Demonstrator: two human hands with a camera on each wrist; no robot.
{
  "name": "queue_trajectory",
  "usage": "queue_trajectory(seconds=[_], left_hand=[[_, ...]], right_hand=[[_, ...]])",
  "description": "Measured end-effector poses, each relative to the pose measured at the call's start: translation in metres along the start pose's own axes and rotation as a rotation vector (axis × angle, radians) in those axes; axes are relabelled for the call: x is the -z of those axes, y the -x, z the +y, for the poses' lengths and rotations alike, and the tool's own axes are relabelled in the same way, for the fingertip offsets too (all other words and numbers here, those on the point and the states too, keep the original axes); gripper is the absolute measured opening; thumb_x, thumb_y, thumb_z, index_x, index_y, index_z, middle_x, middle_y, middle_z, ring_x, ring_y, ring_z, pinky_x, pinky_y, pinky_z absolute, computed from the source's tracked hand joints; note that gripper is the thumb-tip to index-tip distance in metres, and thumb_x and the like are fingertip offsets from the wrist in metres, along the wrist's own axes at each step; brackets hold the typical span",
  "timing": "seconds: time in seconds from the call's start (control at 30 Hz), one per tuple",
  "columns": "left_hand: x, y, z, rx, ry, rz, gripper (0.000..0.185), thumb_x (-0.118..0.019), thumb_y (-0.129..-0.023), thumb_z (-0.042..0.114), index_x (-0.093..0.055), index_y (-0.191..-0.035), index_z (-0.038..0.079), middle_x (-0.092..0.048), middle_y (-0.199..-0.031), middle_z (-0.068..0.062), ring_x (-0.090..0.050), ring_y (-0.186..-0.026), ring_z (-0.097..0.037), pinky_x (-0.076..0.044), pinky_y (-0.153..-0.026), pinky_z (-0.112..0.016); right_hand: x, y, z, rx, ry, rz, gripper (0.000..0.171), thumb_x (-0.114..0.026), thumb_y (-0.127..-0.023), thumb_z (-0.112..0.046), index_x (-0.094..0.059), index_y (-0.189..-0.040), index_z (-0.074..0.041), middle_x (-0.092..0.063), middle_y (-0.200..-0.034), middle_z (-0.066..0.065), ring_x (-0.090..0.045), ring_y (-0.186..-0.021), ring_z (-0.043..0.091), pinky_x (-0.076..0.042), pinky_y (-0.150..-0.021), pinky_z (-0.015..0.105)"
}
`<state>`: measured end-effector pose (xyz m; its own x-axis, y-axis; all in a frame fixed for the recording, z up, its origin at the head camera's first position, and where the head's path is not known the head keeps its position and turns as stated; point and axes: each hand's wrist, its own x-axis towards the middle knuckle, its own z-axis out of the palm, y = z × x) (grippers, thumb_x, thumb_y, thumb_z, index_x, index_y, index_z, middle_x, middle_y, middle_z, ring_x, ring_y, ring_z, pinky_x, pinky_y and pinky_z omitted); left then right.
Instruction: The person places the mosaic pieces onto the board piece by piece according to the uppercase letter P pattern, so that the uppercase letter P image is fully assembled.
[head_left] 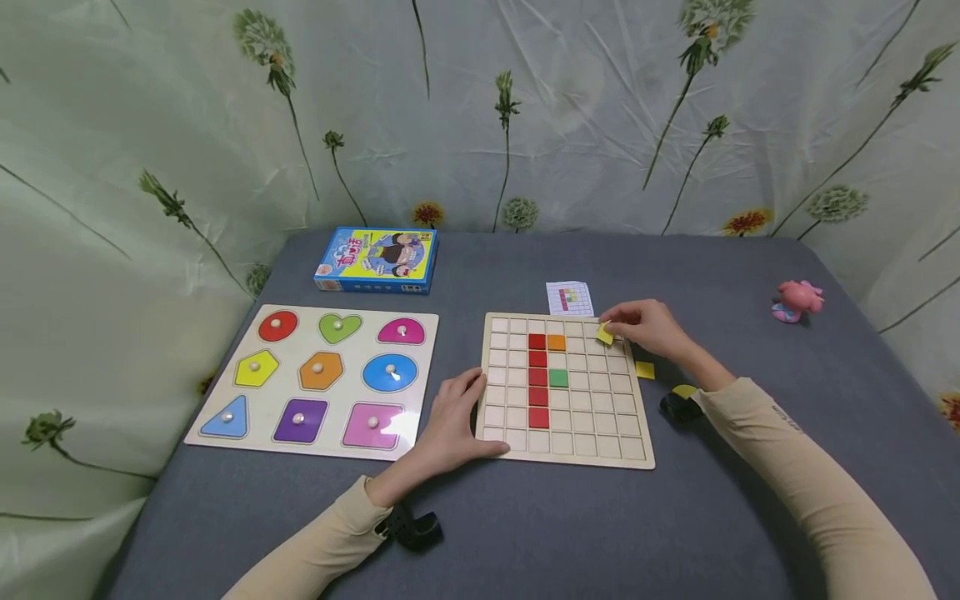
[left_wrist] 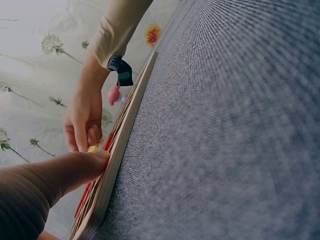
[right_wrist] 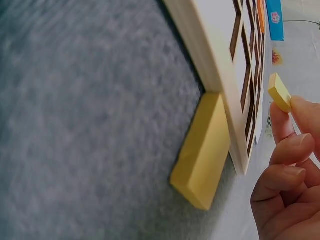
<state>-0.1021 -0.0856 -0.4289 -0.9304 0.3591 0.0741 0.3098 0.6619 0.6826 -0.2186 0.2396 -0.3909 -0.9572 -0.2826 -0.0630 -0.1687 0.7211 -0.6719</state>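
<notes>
A wooden grid board [head_left: 607, 447] lies flat, with a column of red square tiles [head_left: 537, 377], an orange tile [head_left: 556, 342] and a green tile [head_left: 558, 378] in its cells. My right hand [head_left: 651, 327] pinches a yellow tile [right_wrist: 280, 93] between thumb and finger, above the board's far right corner. At the near left corner, my left hand [head_left: 450, 417] rests against the board with thumb and fingers spread; its thumb [left_wrist: 82, 167] touches the rim. Another yellow tile [head_left: 645, 370] lies by the board's right edge. A yellow piece [head_left: 684, 390] shows partly behind the right wrist.
Behind the board lies a small printed pattern card [head_left: 570, 297]. To the left is a knob puzzle board [head_left: 285, 375] with coloured shapes, and a blue and yellow box [head_left: 375, 260] behind it. A pink figurine [head_left: 798, 301] stands far right.
</notes>
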Motion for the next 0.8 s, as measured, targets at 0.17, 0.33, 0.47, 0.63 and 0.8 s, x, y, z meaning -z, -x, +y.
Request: queue_trajectory(seconds=[0.17,0.33,0.47,0.63,0.8], left_hand=[[0.0,-0.001,0.0,-0.002,0.001,0.001,0.097,-0.083,-0.063,0.038,-0.039,-0.141,0.002,-0.037,-0.144,-0.014,-0.032,-0.125,-0.031,-0.03,-0.101,-0.052],[0.0,0.0,0.001,0.003,0.004,0.0,0.097,-0.084,-0.063,0.038,-0.039,-0.141,0.002,-0.037,-0.145,-0.014,-0.032,-0.125,-0.031,-0.031,-0.101,-0.052],[0.001,-0.001,0.0,0.004,0.001,0.003,0.097,-0.084,-0.063,0.037,-0.039,-0.141,0.001,-0.037,-0.145,-0.014,-0.032,-0.125,-0.031,-0.031,-0.101,-0.052],[0.001,-0.001,0.001,0.007,0.008,0.001,0.097,-0.084,-0.063,0.037,-0.039,-0.141,0.001,-0.037,-0.145,-0.014,-0.032,-0.125,-0.031,-0.03,-0.101,-0.053],[0.001,0.0,0.001,0.011,0.005,-0.006,0.097,-0.083,-0.063,0.038,-0.039,-0.141,0.002,-0.037,-0.145,-0.014,-0.032,-0.125,-0.031,-0.03,-0.101,-0.053]], right_hand=[[-0.003,-0.002,0.0,-0.005,0.006,-0.003,0.025,-0.062,-0.09,-0.019,-0.069,-0.108,-0.004,-0.069,-0.1,0.017,-0.051,-0.071,0.012,-0.041,-0.062,0.022],[-0.006,-0.005,-0.002,0.001,0.01,-0.005,0.024,-0.062,-0.09,-0.019,-0.069,-0.108,-0.005,-0.069,-0.098,0.017,-0.05,-0.069,0.014,-0.041,-0.06,0.023],[-0.007,-0.007,-0.004,0.002,0.012,-0.007,0.023,-0.061,-0.09,-0.018,-0.069,-0.108,-0.005,-0.07,-0.099,0.017,-0.052,-0.071,0.016,-0.042,-0.061,0.024],[-0.01,-0.011,-0.005,0.008,0.026,-0.005,0.024,-0.062,-0.09,-0.02,-0.07,-0.107,-0.004,-0.07,-0.101,0.017,-0.051,-0.073,0.015,-0.04,-0.063,0.025],[-0.013,-0.013,-0.006,0.011,0.025,-0.011,0.024,-0.062,-0.09,-0.02,-0.07,-0.106,-0.004,-0.069,-0.098,0.017,-0.049,-0.072,0.015,-0.038,-0.063,0.025]])
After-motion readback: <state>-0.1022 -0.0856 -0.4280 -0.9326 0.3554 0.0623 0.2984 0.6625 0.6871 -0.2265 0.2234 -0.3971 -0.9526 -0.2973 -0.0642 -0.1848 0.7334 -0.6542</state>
